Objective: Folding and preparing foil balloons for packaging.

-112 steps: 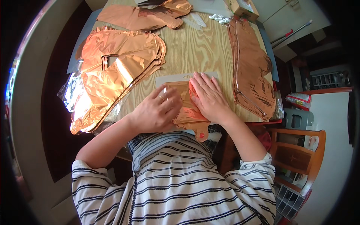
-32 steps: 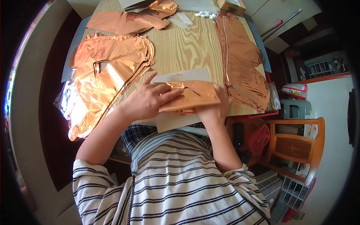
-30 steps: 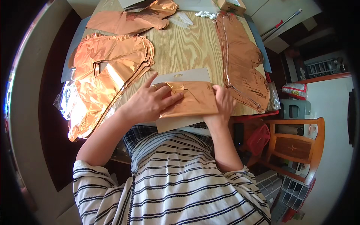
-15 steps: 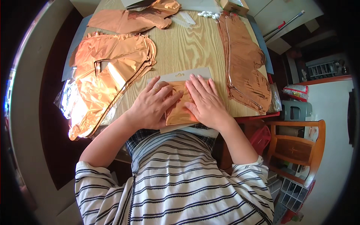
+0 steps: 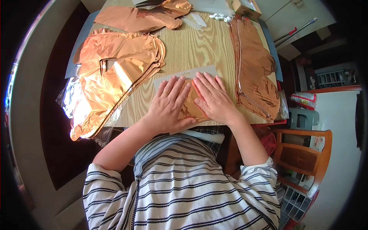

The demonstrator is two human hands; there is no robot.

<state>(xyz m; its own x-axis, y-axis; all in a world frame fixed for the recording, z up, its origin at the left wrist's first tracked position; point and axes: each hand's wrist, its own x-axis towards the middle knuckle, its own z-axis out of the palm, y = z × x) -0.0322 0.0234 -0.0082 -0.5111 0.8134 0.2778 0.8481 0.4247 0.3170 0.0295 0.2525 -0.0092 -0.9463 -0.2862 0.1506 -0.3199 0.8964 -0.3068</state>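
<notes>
Both palms press down on a folded copper-coloured foil balloon (image 5: 193, 108) at the table's near edge. Beneath it lies a grey card (image 5: 191, 70) with a hang hole at its far end. My left hand (image 5: 168, 102), a ring on one finger, rests flat on the left side of the foil, fingers stretched out and thumb reaching along the near edge. Flat on the right side, my right hand (image 5: 214, 96) has its fingers straight and its thumb pointing inward. Much of the foil is hidden under the hands.
Flat copper foil balloons (image 5: 126, 50) are piled on the left of the wood-grain table (image 5: 191, 46), another stack (image 5: 255, 65) on the right. More foil (image 5: 134, 18) lies far left. White small pieces (image 5: 220, 17), clear strips (image 5: 199, 20) and a box (image 5: 245, 9) sit at the back.
My left hand has flattened from bent fingers to straight ones, its thumb swinging to the near edge. My right hand stays flat on the foil. The view has shifted slightly.
</notes>
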